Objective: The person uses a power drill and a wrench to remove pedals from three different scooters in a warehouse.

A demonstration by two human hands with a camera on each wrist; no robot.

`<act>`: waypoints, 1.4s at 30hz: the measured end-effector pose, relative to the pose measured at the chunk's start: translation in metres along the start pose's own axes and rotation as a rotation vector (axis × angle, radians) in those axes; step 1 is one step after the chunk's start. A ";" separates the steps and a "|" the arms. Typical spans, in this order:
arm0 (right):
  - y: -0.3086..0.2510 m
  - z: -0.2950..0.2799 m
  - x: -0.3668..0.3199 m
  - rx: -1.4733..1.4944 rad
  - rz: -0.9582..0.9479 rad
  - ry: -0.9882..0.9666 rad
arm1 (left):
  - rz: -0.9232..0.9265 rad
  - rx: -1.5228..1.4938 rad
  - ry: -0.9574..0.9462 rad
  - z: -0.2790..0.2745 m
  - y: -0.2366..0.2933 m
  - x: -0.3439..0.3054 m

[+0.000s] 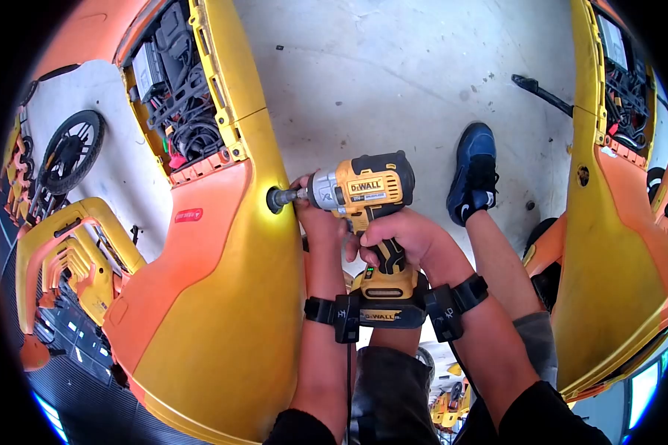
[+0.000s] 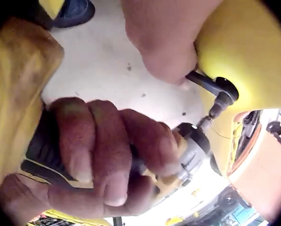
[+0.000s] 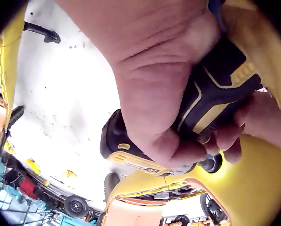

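My right hand (image 1: 410,236) grips the handle of a yellow and black cordless driver (image 1: 375,184), its fingers curled round it in the left wrist view. The driver's socket (image 1: 280,198) sits at a round hole in the yellow body panel (image 1: 237,297). Behind the driver's nose, my left hand (image 1: 321,219) is partly hidden; in the left wrist view this hand (image 2: 166,44) holds a black bar (image 2: 204,83) that reaches to the socket at the hole. In the right wrist view, the right hand (image 3: 152,99) covers part of the driver.
An open bay with black wiring (image 1: 185,111) lies above the panel. A second yellow body (image 1: 608,259) stands on the right. A loose wheel (image 1: 70,152) and more yellow and orange parts (image 1: 89,259) are at the left. A shoe (image 1: 473,174) rests on the pale floor (image 1: 393,74).
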State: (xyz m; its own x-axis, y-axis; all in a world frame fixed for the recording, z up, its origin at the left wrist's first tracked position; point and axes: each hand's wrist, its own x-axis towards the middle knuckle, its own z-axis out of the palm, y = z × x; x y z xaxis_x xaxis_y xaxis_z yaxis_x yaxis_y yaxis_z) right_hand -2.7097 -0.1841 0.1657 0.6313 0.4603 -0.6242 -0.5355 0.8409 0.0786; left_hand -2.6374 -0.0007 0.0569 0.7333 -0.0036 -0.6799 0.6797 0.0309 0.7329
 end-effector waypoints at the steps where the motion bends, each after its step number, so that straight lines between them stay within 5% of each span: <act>1: 0.002 0.002 0.000 0.024 0.006 0.035 | 0.055 0.169 -0.023 -0.004 0.000 -0.002; 3: 0.000 0.004 -0.001 -0.005 -0.010 0.016 | 0.161 0.510 -0.080 -0.010 0.001 -0.007; 4: -0.002 0.003 -0.002 -0.045 -0.027 0.000 | -0.086 0.317 0.065 0.001 0.013 -0.013; 9: -0.017 0.005 -0.004 -0.111 0.030 0.036 | -0.129 0.255 0.086 0.021 0.032 -0.022; 12: -0.020 0.002 -0.001 -0.192 -0.004 -0.013 | 0.080 0.626 -0.107 0.014 0.037 -0.020; 16: -0.003 0.002 -0.003 -0.073 -0.024 -0.033 | -0.029 0.442 -0.039 -0.012 0.010 -0.006; 18: 0.007 0.002 0.000 0.018 -0.025 -0.006 | 0.696 1.201 -0.260 -0.053 -0.016 0.016; 19: 0.006 -0.001 0.004 0.027 -0.022 -0.010 | 0.692 1.211 -0.261 -0.037 0.000 0.006; 21: 0.002 -0.008 0.005 -0.127 0.005 -0.045 | -0.199 0.388 0.089 0.020 0.044 -0.033; 23: -0.005 -0.005 0.001 -0.143 -0.003 0.048 | -0.204 0.145 0.076 0.026 0.039 -0.025; 25: -0.002 -0.005 0.003 -0.098 -0.061 -0.014 | -0.327 0.414 0.055 0.021 0.046 -0.025; 26: -0.003 -0.004 0.002 -0.095 -0.045 -0.035 | -0.048 0.544 -0.074 0.013 0.038 -0.022; 28: 0.000 -0.005 0.003 -0.074 -0.045 -0.058 | -0.038 0.589 -0.068 0.004 0.033 -0.019; 42: 0.007 -0.013 0.007 -0.052 -0.048 -0.071 | -0.249 0.452 0.061 0.025 0.053 -0.039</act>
State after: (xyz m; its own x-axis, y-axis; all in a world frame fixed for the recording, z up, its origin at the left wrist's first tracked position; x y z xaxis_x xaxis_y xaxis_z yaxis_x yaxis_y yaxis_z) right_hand -2.7161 -0.1788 0.1517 0.6937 0.4406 -0.5698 -0.5309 0.8474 0.0089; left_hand -2.6297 -0.0242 0.1225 0.5554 0.1024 -0.8252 0.7830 -0.3984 0.4776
